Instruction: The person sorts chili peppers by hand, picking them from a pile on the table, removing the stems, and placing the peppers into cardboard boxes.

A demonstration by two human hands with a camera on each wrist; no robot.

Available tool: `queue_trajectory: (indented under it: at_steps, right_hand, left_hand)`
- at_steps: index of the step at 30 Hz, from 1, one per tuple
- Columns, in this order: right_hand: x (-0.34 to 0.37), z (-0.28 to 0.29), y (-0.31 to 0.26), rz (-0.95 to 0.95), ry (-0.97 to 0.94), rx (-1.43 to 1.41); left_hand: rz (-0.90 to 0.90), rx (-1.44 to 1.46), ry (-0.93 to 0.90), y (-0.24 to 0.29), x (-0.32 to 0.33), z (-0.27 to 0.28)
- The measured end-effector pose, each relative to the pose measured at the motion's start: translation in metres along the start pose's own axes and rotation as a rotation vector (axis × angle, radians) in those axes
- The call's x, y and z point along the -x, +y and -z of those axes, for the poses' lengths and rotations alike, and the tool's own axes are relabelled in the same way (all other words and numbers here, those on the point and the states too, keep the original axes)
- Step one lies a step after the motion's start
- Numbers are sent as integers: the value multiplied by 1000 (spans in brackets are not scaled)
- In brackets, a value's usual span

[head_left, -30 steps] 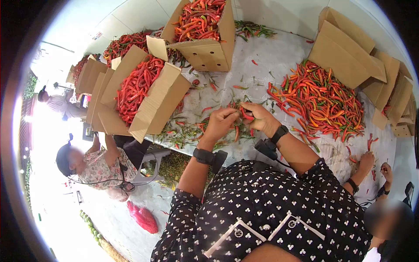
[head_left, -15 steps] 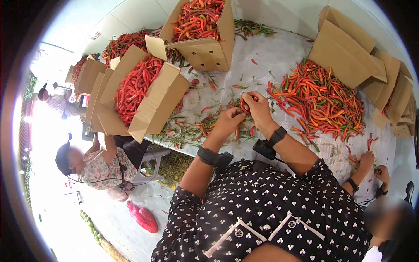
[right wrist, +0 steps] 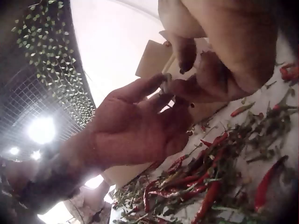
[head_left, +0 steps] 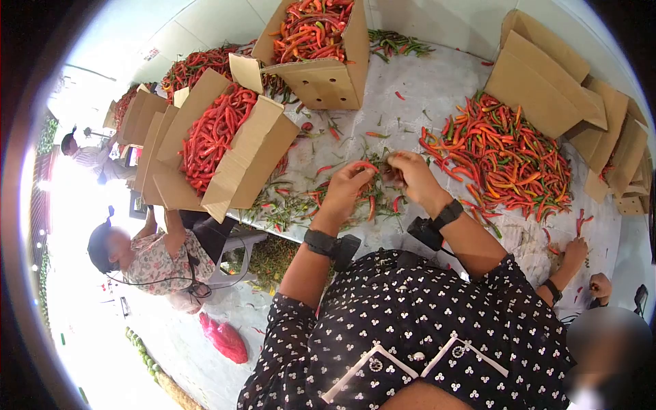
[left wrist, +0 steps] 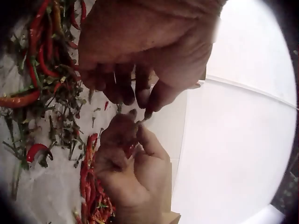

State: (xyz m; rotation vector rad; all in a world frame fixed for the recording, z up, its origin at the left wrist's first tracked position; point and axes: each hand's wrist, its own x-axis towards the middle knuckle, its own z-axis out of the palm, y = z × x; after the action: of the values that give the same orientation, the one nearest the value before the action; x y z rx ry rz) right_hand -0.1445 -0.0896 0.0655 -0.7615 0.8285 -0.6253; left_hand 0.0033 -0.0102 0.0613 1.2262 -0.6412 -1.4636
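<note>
In the head view my left hand holds a curved red chili pepper, which shows above its thumb and finger. Just right of it, my right hand has its fingertips close together. The left wrist view shows a thin stem between the fingertips of both hands, with a bit of red showing inside the curled right hand. My right hand pinches at this same small stem in the right wrist view, facing the left hand. Below both hands lie stems and loose chilies.
A large pile of red, orange and green chilies lies to the right. Cardboard boxes of red chilies stand at the left and back. More boxes stand back right. Another person's hand reaches over the table at right.
The red chili, earlier in the right hand's fingers, now shows at the left hand. The hands have drawn slightly apart, the right one moving to the right and down.
</note>
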Motion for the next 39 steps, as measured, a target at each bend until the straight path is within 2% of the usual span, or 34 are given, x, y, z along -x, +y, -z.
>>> queue_trajectory:
  at_steps: [4, 7, 13, 15, 17, 22, 23, 24, 25, 26, 27, 28, 30, 32, 33, 34, 36, 38, 39]
  right_hand:
    - [9, -5, 7, -77, -81, 190]
    - [12, -7, 7, -66, -110, 186]
    - [12, -3, 11, -105, -184, -21]
    - [11, -4, 13, -202, -232, -195]
    - [9, -5, 14, -208, -279, -194]
    - [9, -9, 9, -243, -312, -187]
    - [9, -10, 9, -243, -310, -186]
    - [10, -16, 7, -220, -223, -119]
    - [11, -19, 6, -198, -137, -54]
    - [7, -18, 8, -200, -133, -55]
    - [2, -19, 10, -143, -116, 86]
    - [-1, -19, 12, -85, -99, 227]
    - [3, -19, 11, -88, -78, 208]
    - [5, -12, 16, -101, -50, 186]
    - [-3, 0, 23, -85, -17, 235]
    - [-8, 7, 27, -67, 17, 283]
    - [-10, 13, 32, -76, 61, 254]
    - [-12, 21, 37, -76, 93, 247]
    - [-9, 23, 35, -81, 100, 245]
  left_hand:
    - [-116, -80, 59, -4, -3, 1]
    - [-196, -209, 82, -5, -4, 1]
    - [-217, -97, 31, 4, -1, -7]
    - [-241, -68, -8, 5, 0, -5]
    - [-204, -84, -45, 2, -2, 0]
    - [-147, -101, 32, 13, 6, -2]
    - [-182, -255, 71, 16, 7, 0]
    - [-215, -409, 110, 18, 8, 1]
    - [-212, -407, 108, 20, 9, -1]
    - [-427, -603, 194, 22, 9, -2]
    - [-645, -798, 278, 27, 10, -4]
    - [-641, -799, 273, 32, 11, -4]
    - [-832, -1093, 464, 51, 14, -1]
    - [-598, -868, 690, 102, 17, 14]
    - [-620, -945, 776, 123, 19, 23]
    - [-750, -1017, 846, 141, 18, 37]
    - [-872, -1175, 980, 166, 6, 77]
    - [-581, -1481, 1182, 187, 5, 97]
    - [-576, -1482, 1173, 187, 7, 97]
